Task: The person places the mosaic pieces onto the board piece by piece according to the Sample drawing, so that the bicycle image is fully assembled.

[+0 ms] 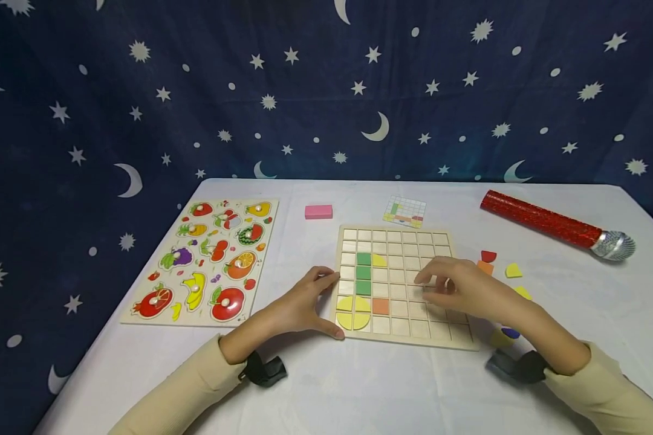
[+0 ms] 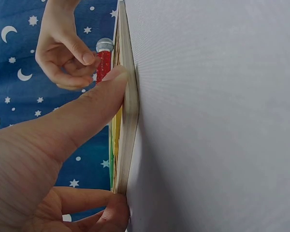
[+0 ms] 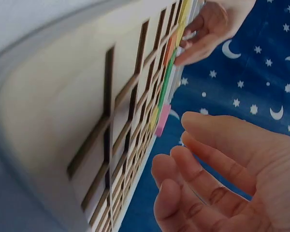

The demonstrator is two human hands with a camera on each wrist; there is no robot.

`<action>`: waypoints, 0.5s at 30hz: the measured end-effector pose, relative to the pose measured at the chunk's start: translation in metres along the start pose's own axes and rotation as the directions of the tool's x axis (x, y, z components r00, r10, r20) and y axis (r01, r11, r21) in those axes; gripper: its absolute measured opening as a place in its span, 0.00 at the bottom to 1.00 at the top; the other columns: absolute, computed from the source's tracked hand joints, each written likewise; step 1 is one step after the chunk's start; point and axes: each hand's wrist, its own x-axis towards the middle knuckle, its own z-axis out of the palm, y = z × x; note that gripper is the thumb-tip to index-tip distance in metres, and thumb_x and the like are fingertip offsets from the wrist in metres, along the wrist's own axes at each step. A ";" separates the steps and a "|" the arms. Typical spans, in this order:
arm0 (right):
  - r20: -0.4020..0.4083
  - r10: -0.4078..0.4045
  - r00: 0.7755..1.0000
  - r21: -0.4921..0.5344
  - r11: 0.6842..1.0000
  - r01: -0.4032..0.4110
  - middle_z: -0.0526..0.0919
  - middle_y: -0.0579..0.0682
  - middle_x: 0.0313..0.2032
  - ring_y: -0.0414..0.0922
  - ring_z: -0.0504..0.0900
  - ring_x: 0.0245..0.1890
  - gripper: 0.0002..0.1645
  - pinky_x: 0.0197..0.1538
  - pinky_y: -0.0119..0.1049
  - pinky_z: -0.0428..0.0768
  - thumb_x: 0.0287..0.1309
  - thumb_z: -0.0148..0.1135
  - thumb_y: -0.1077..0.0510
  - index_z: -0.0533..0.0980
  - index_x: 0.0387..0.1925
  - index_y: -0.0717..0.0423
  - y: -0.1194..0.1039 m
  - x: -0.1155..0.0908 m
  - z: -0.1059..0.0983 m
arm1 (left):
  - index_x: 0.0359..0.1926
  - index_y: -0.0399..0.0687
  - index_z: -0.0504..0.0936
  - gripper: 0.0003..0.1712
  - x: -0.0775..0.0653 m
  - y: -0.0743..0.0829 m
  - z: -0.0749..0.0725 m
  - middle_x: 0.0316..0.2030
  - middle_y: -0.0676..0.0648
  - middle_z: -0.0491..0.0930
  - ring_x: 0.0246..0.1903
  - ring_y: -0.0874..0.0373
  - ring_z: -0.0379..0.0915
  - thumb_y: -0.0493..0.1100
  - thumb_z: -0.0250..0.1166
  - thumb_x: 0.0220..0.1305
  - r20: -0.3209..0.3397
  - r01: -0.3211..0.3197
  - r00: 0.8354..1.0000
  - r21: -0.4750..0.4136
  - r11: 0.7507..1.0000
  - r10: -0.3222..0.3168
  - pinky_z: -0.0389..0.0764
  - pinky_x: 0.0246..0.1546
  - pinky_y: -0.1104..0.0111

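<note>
White tbl [image 1: 392, 386], starry navy backdrop [image 1: 305, 121] bhd; L grip [image 1: 299, 305] clamped on board [image 1: 399, 293], R grip [image 1: 459, 287] apart.

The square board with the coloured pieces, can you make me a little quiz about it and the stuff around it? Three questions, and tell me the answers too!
1. How many green squares lie on the grid board?

2. True or false: the right hand is pinching a yellow piece.

3. In the head view, which thing lies between the fruit puzzle and the picture card?
a) the red microphone
b) the pink block
c) the orange square

Key:
1. Three, in one column.
2. False: it is over the board and holds nothing.
3. b, the pink block.
</note>
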 end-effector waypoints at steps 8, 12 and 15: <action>-0.045 0.002 0.999 0.011 1.000 -0.001 0.81 0.44 0.35 0.39 0.73 0.29 0.17 0.32 0.30 0.76 0.52 0.73 0.59 0.82 0.44 0.58 0.016 -0.008 -0.015 | 0.69 0.28 0.62 0.61 0.000 0.003 -0.002 0.65 0.36 0.60 0.61 0.48 0.63 0.46 0.84 0.37 0.003 0.002 1.000 -0.005 1.000 -0.002 0.65 0.64 0.55; -0.080 0.015 0.997 -0.025 1.000 -0.017 0.81 0.43 0.33 0.39 0.73 0.29 0.17 0.32 0.30 0.76 0.52 0.73 0.59 0.82 0.44 0.59 0.026 -0.010 -0.023 | 0.69 0.28 0.61 0.61 -0.001 0.003 -0.002 0.65 0.36 0.60 0.61 0.48 0.63 0.46 0.84 0.38 0.005 0.009 1.000 -0.013 1.000 -0.009 0.65 0.64 0.55; -0.090 0.045 0.995 -0.039 0.998 -0.049 0.81 0.43 0.33 0.40 0.74 0.30 0.17 0.32 0.30 0.76 0.52 0.73 0.59 0.82 0.44 0.60 0.033 -0.012 -0.029 | 0.69 0.28 0.61 0.61 -0.001 0.003 -0.001 0.65 0.36 0.60 0.61 0.48 0.63 0.46 0.84 0.37 0.007 0.011 1.000 -0.016 1.000 -0.011 0.65 0.64 0.55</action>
